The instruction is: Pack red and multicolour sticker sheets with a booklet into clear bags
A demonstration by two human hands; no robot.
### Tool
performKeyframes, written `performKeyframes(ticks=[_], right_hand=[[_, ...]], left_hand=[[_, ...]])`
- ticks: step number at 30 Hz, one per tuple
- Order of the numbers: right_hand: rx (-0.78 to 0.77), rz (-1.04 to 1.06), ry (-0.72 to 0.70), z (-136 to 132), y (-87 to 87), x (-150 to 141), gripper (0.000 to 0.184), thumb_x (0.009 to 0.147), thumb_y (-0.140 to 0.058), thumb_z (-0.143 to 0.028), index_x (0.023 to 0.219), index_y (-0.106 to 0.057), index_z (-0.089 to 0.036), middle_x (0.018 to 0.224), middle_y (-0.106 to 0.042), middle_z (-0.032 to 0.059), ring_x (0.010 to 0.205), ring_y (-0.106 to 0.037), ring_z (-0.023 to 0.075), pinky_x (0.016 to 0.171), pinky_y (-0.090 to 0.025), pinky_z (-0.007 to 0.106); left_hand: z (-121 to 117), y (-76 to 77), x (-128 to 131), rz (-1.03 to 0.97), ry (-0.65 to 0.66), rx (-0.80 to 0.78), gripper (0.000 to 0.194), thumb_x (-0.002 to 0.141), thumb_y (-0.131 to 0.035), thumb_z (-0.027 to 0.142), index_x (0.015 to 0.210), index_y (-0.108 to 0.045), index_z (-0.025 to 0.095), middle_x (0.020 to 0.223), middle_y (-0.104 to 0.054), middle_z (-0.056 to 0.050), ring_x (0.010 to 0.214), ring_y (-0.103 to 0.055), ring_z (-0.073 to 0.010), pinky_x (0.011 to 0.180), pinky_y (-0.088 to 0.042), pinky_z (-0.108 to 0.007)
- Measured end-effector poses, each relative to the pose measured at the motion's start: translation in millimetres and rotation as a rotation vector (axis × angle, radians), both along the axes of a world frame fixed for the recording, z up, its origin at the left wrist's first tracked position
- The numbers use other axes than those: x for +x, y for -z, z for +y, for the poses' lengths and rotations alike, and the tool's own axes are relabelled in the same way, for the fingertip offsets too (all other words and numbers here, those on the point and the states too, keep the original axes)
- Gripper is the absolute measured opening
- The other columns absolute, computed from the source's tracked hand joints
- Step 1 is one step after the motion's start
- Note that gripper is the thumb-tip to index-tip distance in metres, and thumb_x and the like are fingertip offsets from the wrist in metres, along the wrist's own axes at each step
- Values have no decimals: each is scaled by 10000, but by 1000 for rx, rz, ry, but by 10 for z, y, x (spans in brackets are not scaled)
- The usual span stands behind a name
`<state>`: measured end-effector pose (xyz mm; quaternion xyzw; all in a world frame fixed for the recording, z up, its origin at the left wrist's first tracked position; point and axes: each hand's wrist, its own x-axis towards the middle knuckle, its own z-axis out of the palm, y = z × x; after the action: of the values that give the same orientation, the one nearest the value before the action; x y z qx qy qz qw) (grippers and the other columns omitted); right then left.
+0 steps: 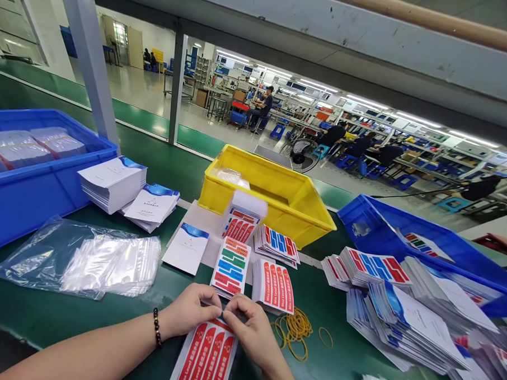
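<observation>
My left hand and my right hand meet at the top end of a packet of sticker sheets, thumbs and forefingers pinched close together. Red labels printed "Max Level" face up on the packet. The fingertips hide its top edge, and I cannot tell whether a clear bag wraps it. Just beyond my fingers lies a pile of multicoloured sticker sheets. Right of it is a stack of red label sheets, with a pile of red and blue sheets behind. A white booklet lies to the left.
Clear plastic bags lie at left, near booklet stacks and a blue bin. A yellow bin stands behind. Rubber bands lie right of my hand. Booklet piles and another blue bin occupy the right.
</observation>
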<state>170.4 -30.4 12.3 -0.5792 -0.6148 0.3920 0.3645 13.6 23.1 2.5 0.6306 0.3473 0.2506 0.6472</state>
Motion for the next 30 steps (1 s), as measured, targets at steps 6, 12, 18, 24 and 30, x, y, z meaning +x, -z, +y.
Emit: performKeyframes(ticks=[6, 12, 18, 24, 30], right_hand=[[-13, -17, -3, -7, -4, -39, 118, 715, -542, -173, 597, -552, -171, 620, -549, -3, 589, -489, 132, 554, -377, 221], [158, -78, 2, -8, 0, 48, 88, 738, -563, -206, 653, -557, -186, 652, -534, -1, 616, -494, 143, 569, -388, 234], [486, -148, 308, -1, 74, 140, 128, 817, -511, -243, 710, -569, -205, 666, -544, 23, 624, -501, 159, 583, -399, 271], [535, -190, 269, 23, 103, 112, 167, 826, -499, -257, 695, -588, -206, 643, -567, 28, 600, -516, 161, 586, -396, 278], [550, -132, 216, 50, 168, 98, 148, 807, -530, -270, 702, -613, -207, 635, -577, 25, 581, -526, 165, 566, -388, 270]], left_hand=[[-8, 37, -17, 9, 31, 56, 122, 645, -584, 195, 545, -578, 127, 571, -555, 21, 571, -475, -102, 562, -382, -207], [12, -48, -88, 110, 22, 490, 112, 724, -583, 255, 732, -635, 156, 729, -623, -29, 715, -532, -157, 692, -424, -265], [87, -297, -430, 180, -266, 725, 208, 862, -377, 275, 876, -562, 181, 863, -609, -75, 830, -544, -181, 747, -425, -283], [284, -346, -1100, 962, -377, 551, 316, 839, -328, 344, 619, -493, 189, 663, -576, -58, 666, -522, -201, 609, -345, -288], [368, -248, -1528, 1112, -311, 377, 148, 672, -532, 252, 554, -477, 181, 558, -558, -20, 546, -512, -172, 517, -285, -245]])
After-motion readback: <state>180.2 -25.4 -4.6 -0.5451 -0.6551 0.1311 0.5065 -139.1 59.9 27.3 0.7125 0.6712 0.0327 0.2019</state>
